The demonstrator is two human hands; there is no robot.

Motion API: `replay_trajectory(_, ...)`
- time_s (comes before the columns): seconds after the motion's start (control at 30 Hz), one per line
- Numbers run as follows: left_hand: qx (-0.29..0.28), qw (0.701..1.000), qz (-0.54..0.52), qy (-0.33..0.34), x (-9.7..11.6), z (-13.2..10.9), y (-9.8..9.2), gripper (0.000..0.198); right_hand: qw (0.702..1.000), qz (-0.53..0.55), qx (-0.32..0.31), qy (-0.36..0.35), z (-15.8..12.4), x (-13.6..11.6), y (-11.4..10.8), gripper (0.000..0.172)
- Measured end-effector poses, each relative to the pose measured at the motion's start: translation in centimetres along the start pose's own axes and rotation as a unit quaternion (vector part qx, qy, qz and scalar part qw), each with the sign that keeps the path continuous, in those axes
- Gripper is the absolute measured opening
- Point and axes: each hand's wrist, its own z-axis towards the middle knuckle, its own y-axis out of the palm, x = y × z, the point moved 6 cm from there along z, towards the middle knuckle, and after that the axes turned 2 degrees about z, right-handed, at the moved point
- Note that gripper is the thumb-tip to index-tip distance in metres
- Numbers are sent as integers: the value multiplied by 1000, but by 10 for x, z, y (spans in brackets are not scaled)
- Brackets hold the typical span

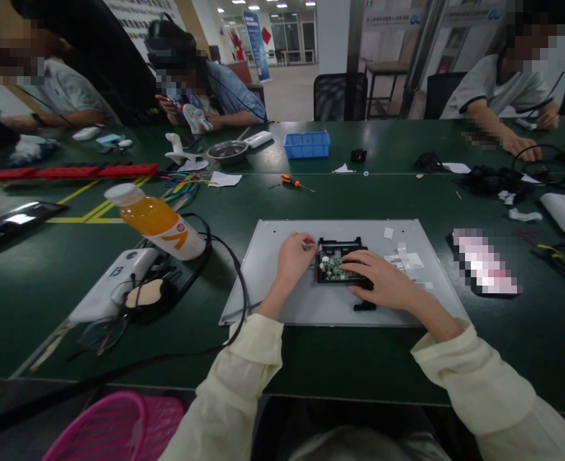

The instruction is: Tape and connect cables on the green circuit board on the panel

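Note:
On a light grey panel [306,314] lies a black plastic frame [343,244] with a green circuit board [331,269] in it. My left hand [293,259] is at the frame's upper left corner, thumb and fingers pinched together. A small pale bit shows at those fingertips, too small to name. My right hand [385,280] grips the frame from the right, fingers over the board and thumb along the lower edge, hiding that side. Below the thumb, a black plastic part [364,307] sticks out; whether it joins the frame I cannot tell.
White paper pieces [410,260] lie on the panel's right. A phone [484,262] is right of it. Leftward are a tilted juice bottle [160,221], a white device [114,282] and a black cable [239,282]. An orange screwdriver [291,181] and blue bin [306,145] lie beyond. People sit opposite.

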Motion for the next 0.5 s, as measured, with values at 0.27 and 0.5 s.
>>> replay_trajectory(0.27, -7, 998, -4, 56, 15, 0, 3, 18, 1000, 3, 1, -4, 0, 3, 2, 43)
replay_trajectory(0.5, -21, 993, 88, 71, 24, -8, 9, 16, 1000, -6, -8, 5, -1, 3, 2, 44)
